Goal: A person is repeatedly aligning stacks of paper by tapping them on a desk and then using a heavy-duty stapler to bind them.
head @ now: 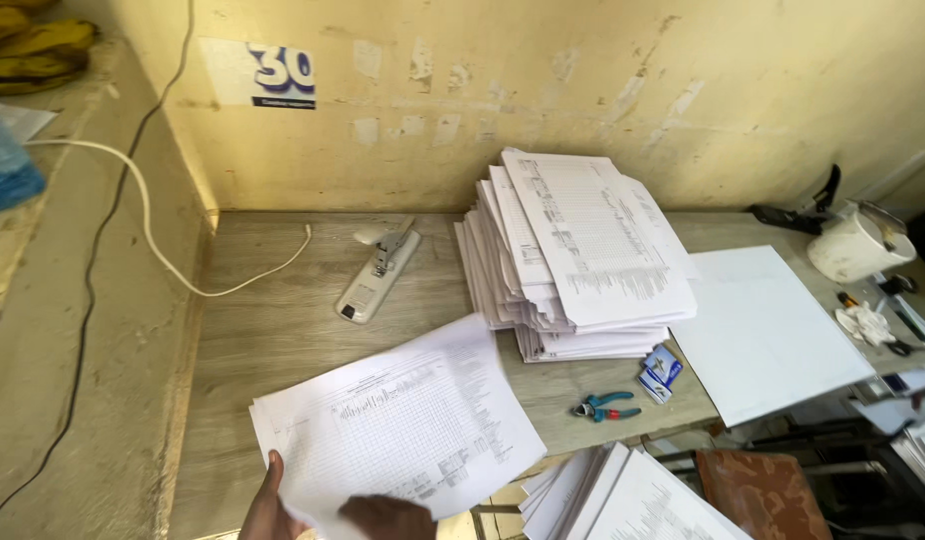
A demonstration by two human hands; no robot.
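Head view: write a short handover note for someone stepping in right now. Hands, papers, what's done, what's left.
Left hand: holds the printed sheet set at its lower left corner.
Right hand: grips the same set at its bottom edge.
Tall paper stack sits behind it; the long stapler lies left of the stack, untouched.
Done: one set pulled and squared in hand.
Left: likely stapling it; the stack remains.
Pliers lie near the table's front edge.

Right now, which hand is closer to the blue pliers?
Right. The right hand holds the sheets, left of the pliers; the left hand is farther left.
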